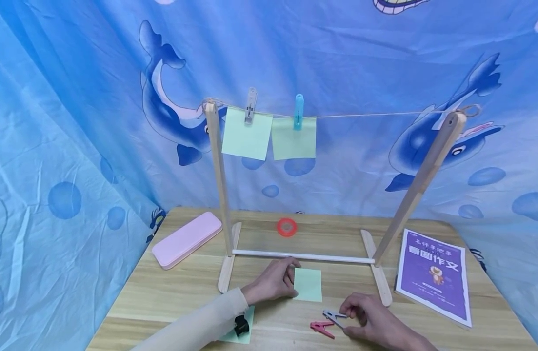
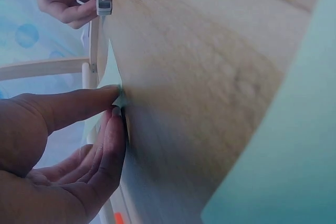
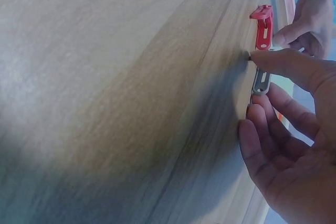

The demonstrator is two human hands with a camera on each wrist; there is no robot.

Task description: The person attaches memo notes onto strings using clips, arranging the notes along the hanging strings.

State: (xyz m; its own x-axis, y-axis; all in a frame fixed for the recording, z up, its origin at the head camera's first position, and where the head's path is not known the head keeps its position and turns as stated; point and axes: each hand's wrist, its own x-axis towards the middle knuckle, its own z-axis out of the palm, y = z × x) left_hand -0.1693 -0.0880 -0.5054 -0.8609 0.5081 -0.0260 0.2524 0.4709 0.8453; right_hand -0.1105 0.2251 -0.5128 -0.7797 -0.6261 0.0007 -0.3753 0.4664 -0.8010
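Observation:
My left hand (image 1: 275, 280) pinches the left edge of a pale green sticky note (image 1: 309, 285) low over the table; thumb and finger meet at its corner (image 2: 116, 80) in the left wrist view. My right hand (image 1: 371, 317) holds a grey clothespin (image 1: 333, 317) by its handle ends, thumb on one leg and fingers at the other. Right beside that clothespin lies a red one (image 1: 322, 328). Under my left wrist, partly hidden by the sleeve and a black wrist strap, is another green note (image 1: 248, 331).
A string (image 1: 365, 115) runs between two wooden posts (image 1: 420, 187), with two green notes hung by a clear clothespin (image 1: 250, 105) and a blue one (image 1: 298, 112). A white rod (image 1: 304, 256) joins the bases. Around stand a pink case (image 1: 187, 239), red tape roll (image 1: 287, 233) and purple book (image 1: 435, 278).

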